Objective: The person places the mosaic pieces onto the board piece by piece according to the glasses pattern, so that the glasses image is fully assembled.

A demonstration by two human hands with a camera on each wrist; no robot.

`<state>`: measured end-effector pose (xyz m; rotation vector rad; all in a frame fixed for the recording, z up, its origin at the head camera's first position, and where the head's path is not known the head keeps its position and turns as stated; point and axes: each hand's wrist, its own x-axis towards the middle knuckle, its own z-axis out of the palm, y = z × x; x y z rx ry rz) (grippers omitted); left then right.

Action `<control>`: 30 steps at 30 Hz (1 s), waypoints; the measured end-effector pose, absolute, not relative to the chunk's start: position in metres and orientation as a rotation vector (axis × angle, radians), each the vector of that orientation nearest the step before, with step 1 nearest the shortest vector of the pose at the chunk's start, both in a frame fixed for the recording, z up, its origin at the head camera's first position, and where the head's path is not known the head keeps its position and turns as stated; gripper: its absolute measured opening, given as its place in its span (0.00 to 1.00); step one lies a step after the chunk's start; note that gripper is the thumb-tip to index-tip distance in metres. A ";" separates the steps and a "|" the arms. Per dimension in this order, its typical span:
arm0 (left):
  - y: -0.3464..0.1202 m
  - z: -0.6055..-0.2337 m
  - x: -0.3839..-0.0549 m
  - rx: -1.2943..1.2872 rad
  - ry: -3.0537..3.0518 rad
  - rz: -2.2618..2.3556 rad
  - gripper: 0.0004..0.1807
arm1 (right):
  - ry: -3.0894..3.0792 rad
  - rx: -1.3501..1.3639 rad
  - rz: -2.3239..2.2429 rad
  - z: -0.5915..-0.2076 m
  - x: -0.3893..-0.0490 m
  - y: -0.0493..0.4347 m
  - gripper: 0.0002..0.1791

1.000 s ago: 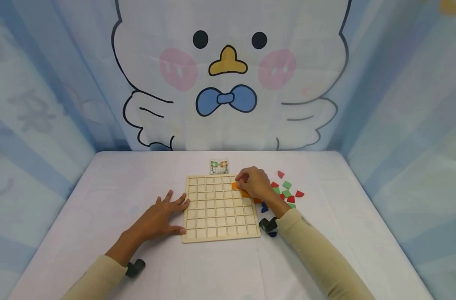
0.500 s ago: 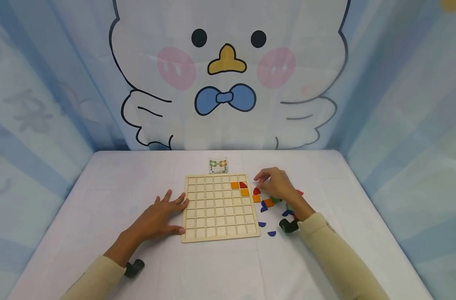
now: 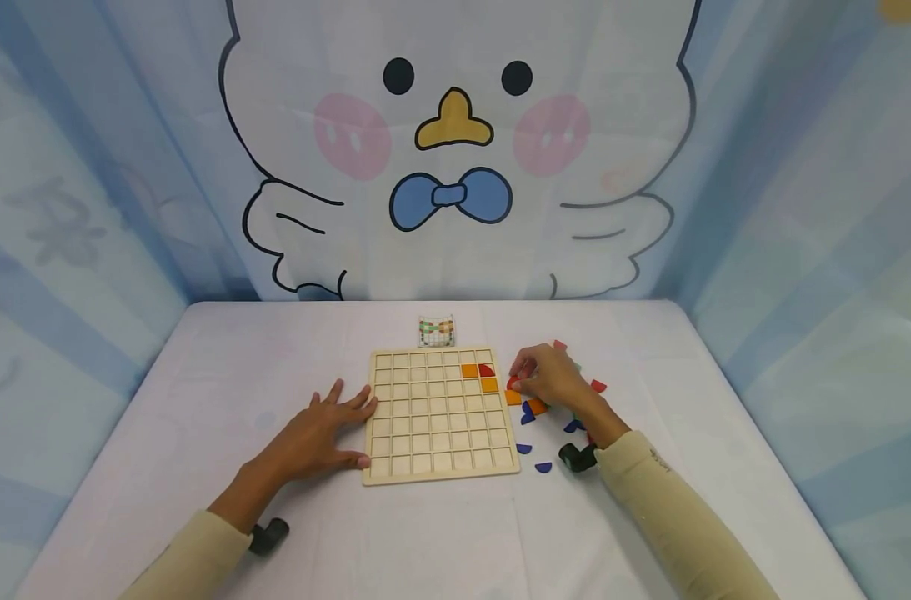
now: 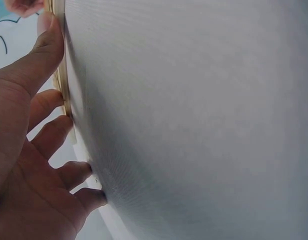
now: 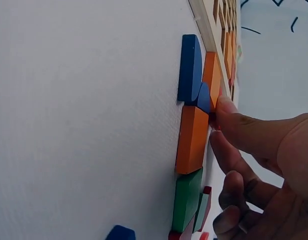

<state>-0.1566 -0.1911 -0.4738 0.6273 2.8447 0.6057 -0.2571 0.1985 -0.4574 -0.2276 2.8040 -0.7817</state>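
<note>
"What does the left hand [image 3: 322,433] do?"
"It spreads out and touches the board [image 3: 420,425], which lies between both hands."
"And the right hand [image 3: 551,377]?"
"It pinches a red piece [image 3: 512,383] (I only see a bit)."
"What's near it?"
"Orange blocks [image 5: 191,142] and blue blocks [image 5: 190,70], beside that hand."

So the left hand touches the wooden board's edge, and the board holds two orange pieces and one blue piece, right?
Not quite: the head view shows that the third piece is red, not blue. The wooden board does hold two orange pieces, and the left hand touches its edge.
</note>
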 end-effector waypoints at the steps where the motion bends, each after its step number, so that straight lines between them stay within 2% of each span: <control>1: -0.191 -0.474 -0.157 0.627 2.845 0.605 0.52 | 2.808 -0.230 -0.776 -0.458 -0.257 0.198 0.06; 15: -0.191 -0.473 -0.157 0.621 2.854 0.580 0.51 | 2.906 -0.254 -0.973 -0.454 -0.260 0.188 0.06; 30: -0.192 -0.473 -0.157 0.636 2.850 0.595 0.51 | 2.851 -0.396 -1.081 -0.454 -0.269 0.137 0.06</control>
